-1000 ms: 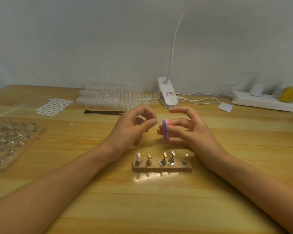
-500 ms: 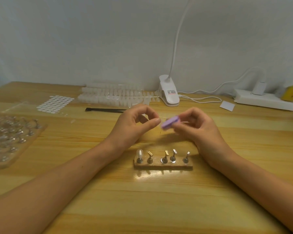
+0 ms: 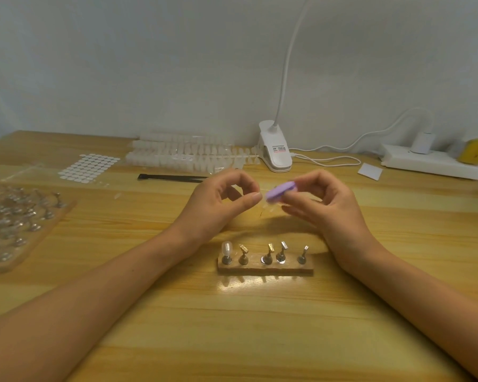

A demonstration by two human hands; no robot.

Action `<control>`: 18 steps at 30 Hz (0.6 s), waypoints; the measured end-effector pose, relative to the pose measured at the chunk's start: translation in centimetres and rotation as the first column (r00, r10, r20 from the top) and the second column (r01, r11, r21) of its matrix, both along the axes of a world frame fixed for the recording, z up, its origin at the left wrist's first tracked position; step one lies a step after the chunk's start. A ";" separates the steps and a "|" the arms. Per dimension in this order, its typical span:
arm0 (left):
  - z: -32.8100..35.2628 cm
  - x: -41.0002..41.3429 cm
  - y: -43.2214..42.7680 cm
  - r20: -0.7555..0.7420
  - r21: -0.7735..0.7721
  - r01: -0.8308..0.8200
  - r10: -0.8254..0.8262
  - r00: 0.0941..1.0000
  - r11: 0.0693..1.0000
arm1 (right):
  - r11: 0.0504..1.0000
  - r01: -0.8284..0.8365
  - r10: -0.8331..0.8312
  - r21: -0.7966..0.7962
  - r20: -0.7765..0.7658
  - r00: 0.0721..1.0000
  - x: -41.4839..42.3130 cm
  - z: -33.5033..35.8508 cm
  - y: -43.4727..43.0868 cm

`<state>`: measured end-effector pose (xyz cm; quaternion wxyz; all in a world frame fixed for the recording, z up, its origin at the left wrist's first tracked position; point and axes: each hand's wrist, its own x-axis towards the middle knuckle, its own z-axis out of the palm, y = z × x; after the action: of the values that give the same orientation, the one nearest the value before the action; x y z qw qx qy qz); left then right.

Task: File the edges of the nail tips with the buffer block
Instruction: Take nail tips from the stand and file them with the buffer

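Observation:
My right hand [image 3: 326, 208] grips a small purple buffer block [image 3: 280, 192] between thumb and fingers, above the table's middle. Just left of it, my left hand [image 3: 218, 205] pinches a clear nail tip [image 3: 262, 194] between thumb and forefinger; the tip is nearly transparent and hard to make out. The block's left end meets the tip. Below the hands, a wooden stand [image 3: 265, 267] carries several metal pegs, and the leftmost peg bears a clear nail tip [image 3: 227, 248].
A tray of metal pegs [image 3: 17, 224] lies at the left. Rows of clear nail tips [image 3: 188, 155], a sheet of white dots [image 3: 90, 166] and a black strip [image 3: 171, 177] sit behind. A clip lamp [image 3: 276, 150] and a power strip [image 3: 431, 164] stand at the back right.
The buffer block turned from upright on its edge to lying flatter in my right hand and stays against the tip. Both hands kept almost the same place.

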<state>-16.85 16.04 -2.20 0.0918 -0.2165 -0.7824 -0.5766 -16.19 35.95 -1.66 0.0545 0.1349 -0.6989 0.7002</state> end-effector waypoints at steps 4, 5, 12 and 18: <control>0.0 0.0 0.0 0.021 0.028 0.002 -0.002 1.000 1.000 | 0.990 -0.074 0.073 0.120 0.013 0.997 0.0 -0.2 -0.2; 0.0 0.0 0.0 0.017 0.016 0.008 -0.008 1.000 1.000 | 0.985 -0.098 0.101 0.142 -0.008 0.995 0.2 -0.2 -0.3; 0.1 0.1 0.0 0.019 0.022 0.035 -0.035 0.999 0.999 | 0.987 -0.096 0.099 0.131 -0.013 0.995 0.2 -0.1 -0.3; 0.2 0.2 0.1 -0.005 0.001 0.016 -0.016 1.000 1.000 | 0.998 -0.033 0.035 0.052 -0.028 0.999 -0.1 0.0 0.1</control>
<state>-16.65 16.10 -2.03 0.0893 -0.2242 -0.7802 -0.5771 -16.30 36.03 -1.69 0.0491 0.1583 -0.7134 0.6808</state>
